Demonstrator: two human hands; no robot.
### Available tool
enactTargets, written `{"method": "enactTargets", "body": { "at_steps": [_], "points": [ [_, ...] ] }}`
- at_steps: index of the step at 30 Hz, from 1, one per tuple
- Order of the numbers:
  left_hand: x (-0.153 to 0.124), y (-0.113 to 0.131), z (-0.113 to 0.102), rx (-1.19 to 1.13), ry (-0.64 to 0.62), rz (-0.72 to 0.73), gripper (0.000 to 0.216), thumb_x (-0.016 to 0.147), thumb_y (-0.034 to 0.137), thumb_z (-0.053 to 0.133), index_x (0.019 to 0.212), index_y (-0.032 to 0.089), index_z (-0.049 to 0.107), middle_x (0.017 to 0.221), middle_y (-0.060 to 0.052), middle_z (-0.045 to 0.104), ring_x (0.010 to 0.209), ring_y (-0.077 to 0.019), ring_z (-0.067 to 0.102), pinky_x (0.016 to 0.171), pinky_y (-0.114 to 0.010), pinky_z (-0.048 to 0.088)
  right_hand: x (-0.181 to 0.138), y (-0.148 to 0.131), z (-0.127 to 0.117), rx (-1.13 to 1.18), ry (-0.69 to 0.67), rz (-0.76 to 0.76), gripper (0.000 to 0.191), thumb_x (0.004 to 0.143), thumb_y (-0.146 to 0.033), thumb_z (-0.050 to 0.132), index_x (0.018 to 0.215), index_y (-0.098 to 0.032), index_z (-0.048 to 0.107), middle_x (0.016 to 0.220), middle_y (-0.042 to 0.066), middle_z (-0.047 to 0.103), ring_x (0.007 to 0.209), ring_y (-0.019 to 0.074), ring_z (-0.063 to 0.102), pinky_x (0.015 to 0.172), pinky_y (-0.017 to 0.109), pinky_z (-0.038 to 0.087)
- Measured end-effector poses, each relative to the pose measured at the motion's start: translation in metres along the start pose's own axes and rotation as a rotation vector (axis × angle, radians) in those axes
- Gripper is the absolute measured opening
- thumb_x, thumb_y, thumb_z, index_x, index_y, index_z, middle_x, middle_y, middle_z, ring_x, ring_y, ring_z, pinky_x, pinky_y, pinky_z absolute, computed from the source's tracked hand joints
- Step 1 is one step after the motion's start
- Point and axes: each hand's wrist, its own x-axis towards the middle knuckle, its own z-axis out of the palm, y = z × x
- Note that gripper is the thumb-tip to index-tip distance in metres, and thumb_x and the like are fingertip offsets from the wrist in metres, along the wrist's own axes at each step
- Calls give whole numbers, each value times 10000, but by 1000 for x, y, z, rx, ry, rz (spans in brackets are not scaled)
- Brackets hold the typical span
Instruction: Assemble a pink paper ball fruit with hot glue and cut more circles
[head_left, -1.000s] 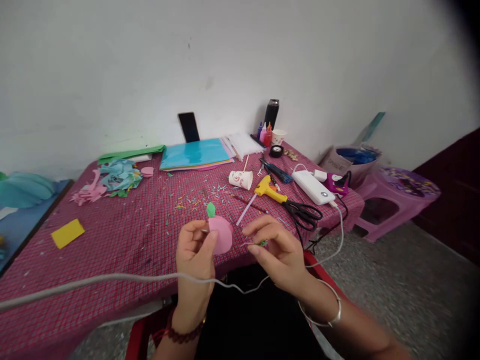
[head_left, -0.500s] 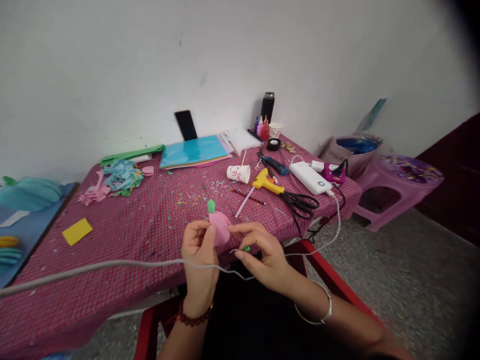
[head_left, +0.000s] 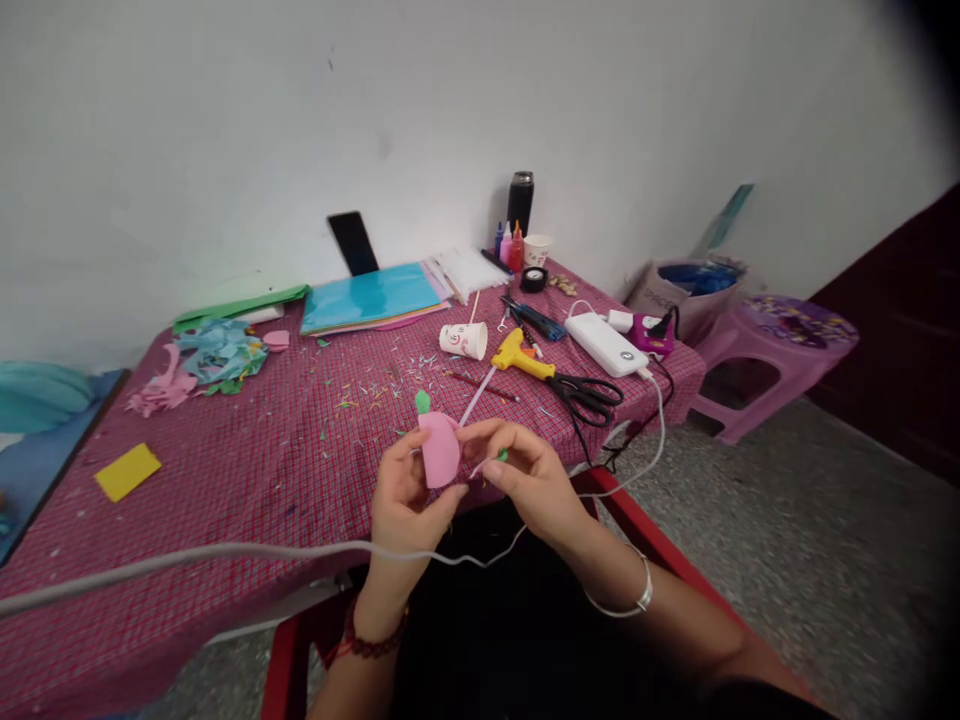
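Checked table [head_left: 247, 470]: scissors [head_left: 589, 393], glue gun [head_left: 521, 357], cup [head_left: 463, 340].

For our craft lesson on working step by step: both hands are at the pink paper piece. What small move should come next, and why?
Probably bring the right hand with its small green bit onto the pink paper piece, which the left hand holds upright; the two sit nearly touching.
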Motion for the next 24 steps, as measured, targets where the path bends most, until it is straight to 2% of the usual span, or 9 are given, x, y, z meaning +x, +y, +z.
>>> {"method": "enactTargets", "body": {
  "at_steps": [4,9,13,19,24],
  "points": [
    [-1,0,-2,4,-28,-43,546,678,106,777,1163,207,546,1246,-139,656,1132,-247,648,960,-367,523,-1,5,-4,61,15,42,232,817,-380,714,767,-221,552,1084,49,702,885,171,633,812,347,513],
    [-2,2,-5,-10,-60,-52,527,692,127,781,1157,197,544,1134,-124,706,1029,-225,694,881,-328,551,-1,8,-6,157,38,60,200,802,-318,739,760,-212,575,1069,39,709,903,161,628,847,330,486],
    [-2,2,-5,-15,-58,-58,542,668,138,803,1145,199,552,1150,-129,703,1009,-232,701,850,-321,560,0,10,-7,174,55,88,218,792,-334,747,750,-213,571,1073,39,707,902,165,633,835,329,487],
    [-2,-1,-7,-50,-94,-14,530,686,117,799,1156,226,578,1075,-69,731,950,-181,716,798,-248,562,-1,9,-7,204,65,102,234,784,-351,755,736,-211,574,1061,45,710,879,168,631,808,322,480],
    [-4,-11,-12,-39,-77,9,414,806,234,714,1197,213,580,1104,-95,715,982,-207,701,848,-307,556,-4,9,-8,255,46,102,174,826,-297,726,756,-211,592,1092,42,700,897,165,612,800,307,451]
  ]
}}
